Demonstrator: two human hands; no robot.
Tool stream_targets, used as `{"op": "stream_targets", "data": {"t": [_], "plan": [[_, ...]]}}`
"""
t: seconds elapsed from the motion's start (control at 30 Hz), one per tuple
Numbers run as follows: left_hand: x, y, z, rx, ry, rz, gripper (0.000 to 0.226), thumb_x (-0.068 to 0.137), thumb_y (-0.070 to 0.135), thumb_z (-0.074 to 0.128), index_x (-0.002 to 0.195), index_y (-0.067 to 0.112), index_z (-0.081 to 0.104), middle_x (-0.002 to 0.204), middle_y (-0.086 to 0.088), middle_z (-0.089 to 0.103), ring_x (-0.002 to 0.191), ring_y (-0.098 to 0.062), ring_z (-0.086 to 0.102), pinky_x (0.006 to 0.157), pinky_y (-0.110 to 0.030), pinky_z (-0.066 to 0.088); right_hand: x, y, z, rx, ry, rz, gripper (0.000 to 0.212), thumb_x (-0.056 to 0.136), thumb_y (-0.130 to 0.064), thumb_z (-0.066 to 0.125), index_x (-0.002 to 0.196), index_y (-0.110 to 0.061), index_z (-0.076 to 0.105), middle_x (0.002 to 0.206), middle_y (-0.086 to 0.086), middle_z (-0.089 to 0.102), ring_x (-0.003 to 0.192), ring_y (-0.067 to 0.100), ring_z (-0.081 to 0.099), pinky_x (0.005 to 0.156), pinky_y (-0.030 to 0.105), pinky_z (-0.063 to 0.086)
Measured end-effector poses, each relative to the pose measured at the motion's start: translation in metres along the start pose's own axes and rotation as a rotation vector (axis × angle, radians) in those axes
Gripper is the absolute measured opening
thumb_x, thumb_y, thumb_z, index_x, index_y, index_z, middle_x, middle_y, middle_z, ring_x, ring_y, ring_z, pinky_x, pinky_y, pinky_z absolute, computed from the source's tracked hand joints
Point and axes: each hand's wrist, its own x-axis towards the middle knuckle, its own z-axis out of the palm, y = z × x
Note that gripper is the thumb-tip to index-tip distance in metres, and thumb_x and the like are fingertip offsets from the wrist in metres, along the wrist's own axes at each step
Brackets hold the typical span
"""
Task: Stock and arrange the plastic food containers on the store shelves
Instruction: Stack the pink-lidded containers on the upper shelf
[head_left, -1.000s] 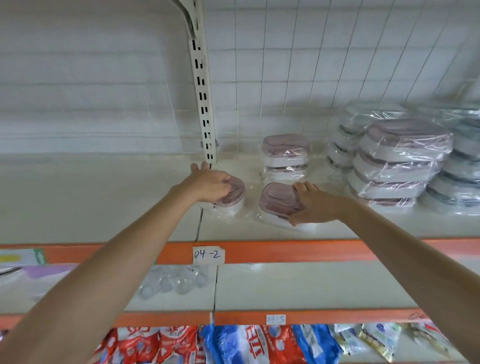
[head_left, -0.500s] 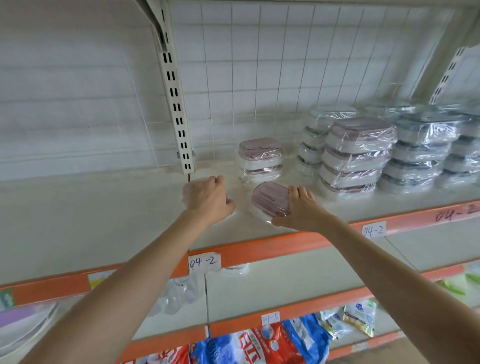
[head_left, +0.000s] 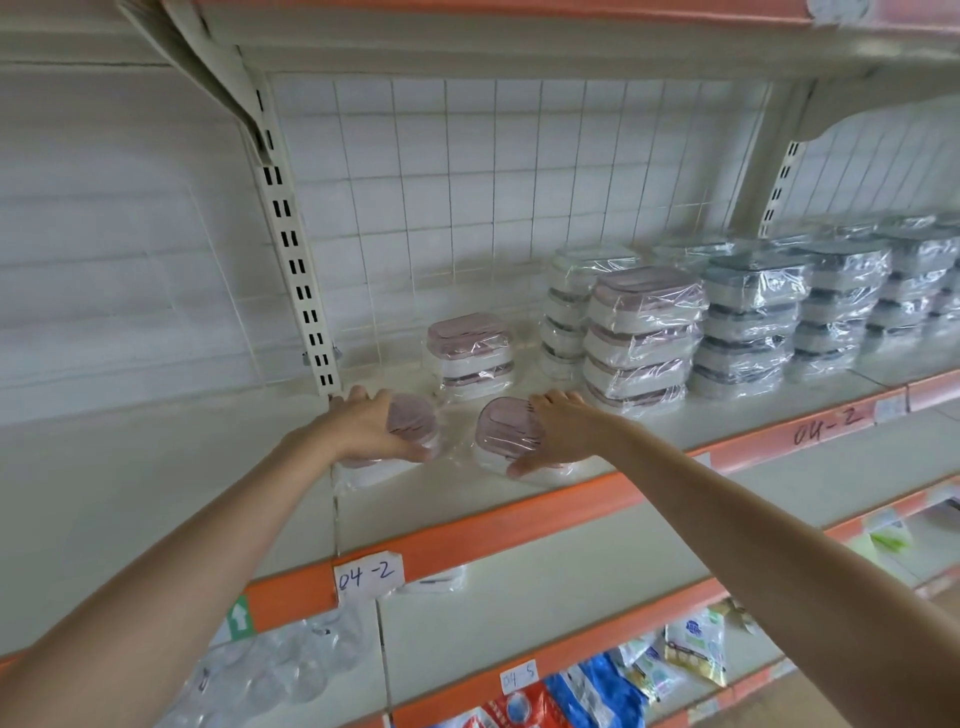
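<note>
Fingers of the left hand curl over a round pink-lidded plastic container in clear film, thumb along its near edge. The right hand grips a rounded-rectangular pink-lidded plastic container wrapped in film, fingers across the far right rim and thumb under the near edge. Both containers sit near the front of the cream metal shelf, just apart from each other. Bare shelf stretches to the left; behind stands a two-high stack of pink-lidded containers, and to the right taller film-wrapped stacks. An orange front rail bears a handwritten paper label.
</note>
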Motion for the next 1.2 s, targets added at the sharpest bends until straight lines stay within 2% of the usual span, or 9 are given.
{"op": "stream_targets", "data": {"t": [0.07, 0.2, 0.33, 0.4, 0.53, 0.73, 0.9, 1.03, 1.2], "plan": [[0.006, 0.003, 0.003, 0.143, -0.024, -0.019, 0.108, 0.064, 0.067, 0.072, 0.146, 0.018, 0.022, 0.139, -0.009, 0.033, 0.128, -0.034, 0.036, 0.102, -0.043, 0.039, 0.002, 0.001, 0.003, -0.016, 0.024, -0.005, 0.108, 0.064, -0.067, 0.07, 0.141, -0.005, 0.026, 0.142, 0.012, 0.031, 0.135, 0.032, 0.025, 0.11, 0.046, 0.03], [0.022, -0.002, 0.004, 0.078, 0.136, -0.076, 0.091, 0.059, 0.061, 0.078, 0.127, 0.012, 0.043, 0.132, -0.003, 0.044, 0.118, -0.029, 0.047, 0.091, -0.038, 0.045, 0.003, 0.004, -0.001, -0.057, 0.048, -0.072, 0.094, 0.065, -0.059, 0.075, 0.132, -0.004, 0.038, 0.133, 0.013, 0.04, 0.126, 0.03, 0.036, 0.104, 0.038, 0.035], [0.033, -0.002, 0.003, -0.009, 0.166, -0.097, 0.084, 0.057, 0.062, 0.08, 0.117, 0.012, 0.049, 0.125, -0.003, 0.05, 0.114, -0.028, 0.049, 0.085, -0.033, 0.044, 0.002, 0.006, -0.036, 0.017, 0.117, -0.181, 0.069, 0.065, -0.048, 0.08, 0.11, -0.004, 0.053, 0.1, 0.007, 0.052, 0.092, 0.021, 0.049, 0.07, 0.025, 0.032], [0.039, -0.001, 0.006, -0.073, 0.187, -0.107, 0.082, 0.056, 0.059, 0.081, 0.116, 0.012, 0.05, 0.123, -0.004, 0.05, 0.114, -0.029, 0.048, 0.087, -0.035, 0.044, 0.007, 0.005, -0.06, 0.149, 0.176, -0.234, 0.057, 0.063, -0.04, 0.084, 0.1, -0.009, 0.054, 0.093, 0.002, 0.053, 0.083, 0.02, 0.048, 0.065, 0.028, 0.033], [0.043, 0.0, 0.009, -0.127, 0.225, -0.197, 0.094, 0.058, 0.056, 0.082, 0.132, 0.012, 0.044, 0.133, -0.006, 0.047, 0.122, -0.033, 0.044, 0.097, -0.041, 0.043, 0.034, 0.001, -0.099, 0.187, 0.267, -0.255, 0.067, 0.063, -0.041, 0.083, 0.113, -0.013, 0.049, 0.104, 0.001, 0.052, 0.089, 0.02, 0.048, 0.072, 0.031, 0.036], [0.039, -0.004, 0.015, -0.159, 0.301, -0.235, 0.093, 0.061, 0.058, 0.079, 0.135, 0.015, 0.042, 0.135, -0.002, 0.046, 0.122, -0.031, 0.044, 0.097, -0.037, 0.042, 0.095, 0.002, -0.114, 0.055, 0.289, -0.267, 0.092, 0.068, -0.035, 0.082, 0.14, -0.011, 0.031, 0.139, 0.008, 0.04, 0.125, 0.028, 0.034, 0.101, 0.039, 0.034], [0.045, -0.006, 0.009, -0.126, 0.249, -0.228, 0.098, 0.06, 0.059, 0.08, 0.138, 0.015, 0.04, 0.137, -0.002, 0.046, 0.124, -0.028, 0.046, 0.101, -0.037, 0.041, 0.138, -0.008, -0.126, 0.021, 0.139, -0.335, 0.094, 0.069, -0.026, 0.082, 0.144, -0.017, 0.028, 0.139, 0.005, 0.045, 0.12, 0.027, 0.045, 0.097, 0.033, 0.036], [0.049, -0.009, 0.006, -0.111, 0.235, -0.219, 0.098, 0.056, 0.058, 0.082, 0.134, 0.013, 0.042, 0.134, -0.002, 0.048, 0.121, -0.026, 0.049, 0.098, -0.035, 0.042, 0.16, -0.014, -0.127, -0.069, -0.031, -0.359, 0.093, 0.07, -0.025, 0.081, 0.145, -0.024, 0.026, 0.142, -0.001, 0.042, 0.125, 0.023, 0.043, 0.106, 0.039, 0.032], [0.052, -0.016, 0.005, -0.11, 0.225, -0.179, 0.104, 0.056, 0.059, 0.082, 0.14, 0.015, 0.039, 0.138, -0.002, 0.045, 0.124, -0.025, 0.046, 0.1, -0.033, 0.039, 0.165, -0.014, -0.132, -0.132, -0.042, -0.367, 0.09, 0.067, -0.035, 0.082, 0.141, -0.032, 0.032, 0.139, -0.005, 0.045, 0.124, 0.023, 0.043, 0.106, 0.045, 0.033]]}}
